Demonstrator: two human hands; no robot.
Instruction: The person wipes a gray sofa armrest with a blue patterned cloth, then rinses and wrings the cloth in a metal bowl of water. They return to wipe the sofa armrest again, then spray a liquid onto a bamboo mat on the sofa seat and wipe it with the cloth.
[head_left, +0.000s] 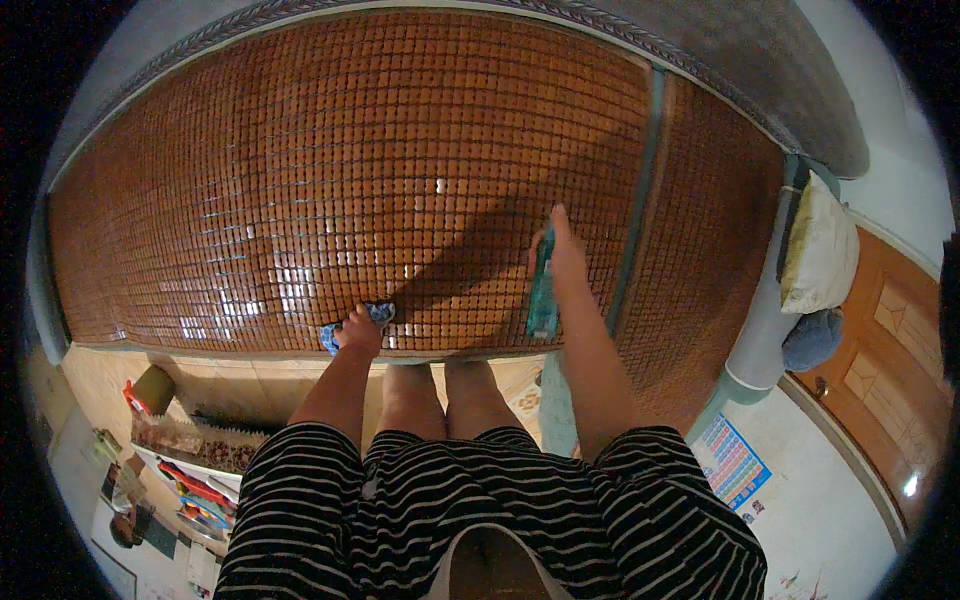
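A brown tile-pattern seat mat (420, 150) covers the long sofa before me. Near its front edge, my left hand (359, 333) presses down on a bunched blue patterned cloth (381, 313), which shows on both sides of the fingers. Farther right, my right hand (559, 244) is closed around a green translucent bottle (542, 296); the bottle's upper end is hidden by the hand, and the hand is slightly blurred. The bottle is over the mat, but whether it touches the mat I cannot tell.
A pale cushion (821, 251) and a blue-grey cloth item (813, 340) lie by the sofa's right armrest (757, 337). A wooden door (877, 360) stands beyond. At lower left are an olive container (154, 390), a lace-edged table cover (195, 442) and another person (127, 517).
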